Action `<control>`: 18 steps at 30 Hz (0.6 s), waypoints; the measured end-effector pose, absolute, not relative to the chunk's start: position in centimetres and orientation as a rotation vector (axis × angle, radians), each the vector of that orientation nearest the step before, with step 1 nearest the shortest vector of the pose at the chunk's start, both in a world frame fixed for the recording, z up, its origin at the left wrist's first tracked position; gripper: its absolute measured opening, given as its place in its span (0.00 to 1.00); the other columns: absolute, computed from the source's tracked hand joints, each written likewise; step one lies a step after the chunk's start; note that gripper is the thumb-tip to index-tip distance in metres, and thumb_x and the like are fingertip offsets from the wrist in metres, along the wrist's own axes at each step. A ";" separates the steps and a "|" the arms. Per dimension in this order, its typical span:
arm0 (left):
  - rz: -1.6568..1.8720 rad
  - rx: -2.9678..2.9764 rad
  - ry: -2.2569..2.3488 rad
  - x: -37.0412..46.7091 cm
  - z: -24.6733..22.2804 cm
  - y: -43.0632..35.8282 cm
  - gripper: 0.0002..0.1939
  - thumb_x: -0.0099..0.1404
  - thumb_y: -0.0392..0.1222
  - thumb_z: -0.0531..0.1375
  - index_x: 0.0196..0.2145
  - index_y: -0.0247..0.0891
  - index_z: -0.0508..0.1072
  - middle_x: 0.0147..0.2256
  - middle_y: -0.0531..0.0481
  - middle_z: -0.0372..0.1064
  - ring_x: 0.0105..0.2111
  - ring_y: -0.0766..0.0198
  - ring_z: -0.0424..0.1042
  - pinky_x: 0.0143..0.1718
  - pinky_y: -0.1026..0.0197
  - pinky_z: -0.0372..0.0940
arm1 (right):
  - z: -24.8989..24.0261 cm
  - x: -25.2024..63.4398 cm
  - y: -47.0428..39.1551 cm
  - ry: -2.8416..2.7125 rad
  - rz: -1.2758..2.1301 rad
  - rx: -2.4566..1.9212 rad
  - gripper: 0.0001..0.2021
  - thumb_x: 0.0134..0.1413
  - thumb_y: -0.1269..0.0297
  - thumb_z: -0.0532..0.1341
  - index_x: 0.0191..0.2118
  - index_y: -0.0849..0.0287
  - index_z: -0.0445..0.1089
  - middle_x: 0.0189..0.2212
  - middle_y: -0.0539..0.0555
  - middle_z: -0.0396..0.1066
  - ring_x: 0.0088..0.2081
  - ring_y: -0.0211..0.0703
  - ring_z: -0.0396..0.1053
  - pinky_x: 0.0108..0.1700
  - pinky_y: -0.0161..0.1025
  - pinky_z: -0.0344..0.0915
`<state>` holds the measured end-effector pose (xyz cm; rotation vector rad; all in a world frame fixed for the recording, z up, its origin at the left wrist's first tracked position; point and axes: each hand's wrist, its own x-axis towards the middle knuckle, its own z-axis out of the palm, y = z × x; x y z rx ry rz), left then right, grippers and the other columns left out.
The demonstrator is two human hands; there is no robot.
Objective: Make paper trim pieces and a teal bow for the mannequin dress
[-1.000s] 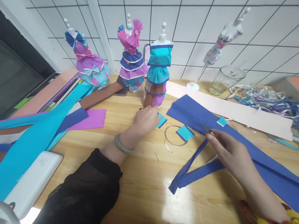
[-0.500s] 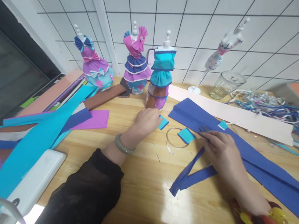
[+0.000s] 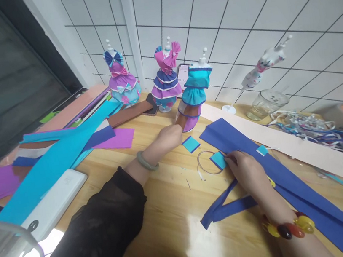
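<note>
My left hand [image 3: 170,138] reaches to the lower skirt of a small mannequin in a teal and navy dress [image 3: 196,78]; its fingertips are hidden behind the hand. My right hand [image 3: 244,169] has its fingers pinched together at the right edge of a small teal square with a navy border [image 3: 218,161]. A thin wire ring [image 3: 201,167] touches that square. Another teal square [image 3: 191,144] lies near my left hand. Below my right hand is a folded navy strip [image 3: 221,211]. A long navy fabric piece [image 3: 294,187] runs beneath and past my right hand.
Two dressed mannequins [image 3: 123,82] [image 3: 164,78] and a tilted bare one [image 3: 265,66] stand at the back. A glass [image 3: 265,104] and tangled scraps [image 3: 305,126] are at the right. Fabric strips [image 3: 48,162] and a white power bank [image 3: 54,204] lie left.
My right hand has moved to the edge of the small teal square, and the dark tool tips at its fingers no longer show. The view has shifted, so everything sits lower and further right.
</note>
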<state>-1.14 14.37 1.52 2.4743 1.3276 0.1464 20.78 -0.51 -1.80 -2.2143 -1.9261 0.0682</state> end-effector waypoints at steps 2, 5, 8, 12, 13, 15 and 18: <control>0.163 2.451 1.335 -1.1 0.9 14.6 0.11 0.57 0.44 0.55 0.26 0.34 0.71 0.28 0.41 0.70 0.33 0.54 0.70 0.34 0.60 0.59 | -1.6 20.6 -0.4 -1.897 0.111 -2.256 0.14 0.56 0.61 0.50 0.35 0.60 0.70 0.31 0.60 0.71 0.35 0.51 0.69 0.36 0.43 0.63; 0.225 2.385 1.320 -0.7 0.0 14.4 0.11 0.55 0.47 0.57 0.25 0.35 0.70 0.27 0.42 0.69 0.34 0.53 0.70 0.33 0.60 0.59 | -1.5 20.5 -0.5 -1.841 0.162 -2.266 0.14 0.56 0.61 0.49 0.34 0.60 0.70 0.32 0.59 0.71 0.34 0.51 0.69 0.35 0.43 0.62; 0.249 2.344 1.309 -0.3 -0.6 14.1 0.07 0.55 0.43 0.58 0.24 0.36 0.70 0.27 0.43 0.69 0.35 0.54 0.69 0.35 0.60 0.59 | -1.4 20.7 -0.8 -1.786 0.186 -2.210 0.14 0.55 0.60 0.49 0.33 0.60 0.69 0.33 0.59 0.72 0.34 0.50 0.69 0.35 0.42 0.62; 0.227 2.306 1.317 -0.1 -0.7 14.1 0.06 0.54 0.41 0.58 0.24 0.37 0.70 0.26 0.46 0.69 0.33 0.58 0.69 0.33 0.62 0.58 | -1.6 20.9 -0.8 -1.745 0.185 -2.207 0.15 0.56 0.59 0.49 0.34 0.60 0.70 0.35 0.59 0.72 0.35 0.50 0.69 0.36 0.42 0.62; 0.221 2.297 1.320 0.0 -0.6 14.2 0.05 0.54 0.41 0.58 0.24 0.37 0.69 0.26 0.47 0.69 0.32 0.59 0.69 0.33 0.62 0.58 | -1.6 20.8 -0.7 -1.753 0.175 -2.221 0.15 0.56 0.59 0.49 0.35 0.60 0.70 0.35 0.59 0.72 0.35 0.50 0.69 0.35 0.42 0.62; 0.217 2.286 1.321 0.0 -0.6 14.3 0.06 0.53 0.40 0.57 0.22 0.37 0.69 0.24 0.47 0.68 0.29 0.60 0.68 0.32 0.62 0.58 | -1.6 20.6 -0.6 -1.781 0.148 -2.257 0.15 0.56 0.60 0.49 0.36 0.60 0.70 0.35 0.59 0.72 0.35 0.50 0.69 0.35 0.42 0.61; 0.228 2.281 1.313 0.0 -0.5 14.4 0.07 0.53 0.39 0.57 0.20 0.37 0.67 0.22 0.48 0.66 0.27 0.61 0.68 0.31 0.62 0.57 | -1.5 20.2 -0.5 -1.818 0.103 -2.301 0.13 0.56 0.61 0.50 0.35 0.60 0.69 0.33 0.59 0.71 0.35 0.50 0.69 0.34 0.41 0.61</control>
